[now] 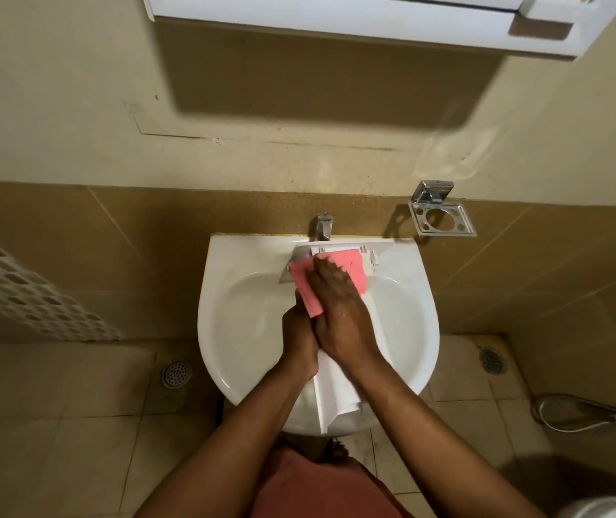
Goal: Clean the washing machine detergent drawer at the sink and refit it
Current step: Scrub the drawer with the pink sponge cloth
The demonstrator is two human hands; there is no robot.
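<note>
Bathroom sink: drawer lies across it, far end under the tap. Left hand grips the drawer's edge. Right hand is flat, fingers straight, pressing cloth just below the tap. Suggest bracing firmly and wiping into the corners, 1 compartment at a time.

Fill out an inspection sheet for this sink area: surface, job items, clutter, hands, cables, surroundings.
Surface: white sink; no water seen running from the tap.
Job's things: white drawer lies across the sink from tap to front rim; pink cloth lies on its far end.
Clutter: nothing seen.
Hands: left hand grips the drawer's left edge; right hand presses the cloth flat on the drawer.
Cables: nothing seen; a metal hose lies on the floor at right.
Surroundings: tiled wall, chrome holder on it, white cabinet above, floor drains.
</note>
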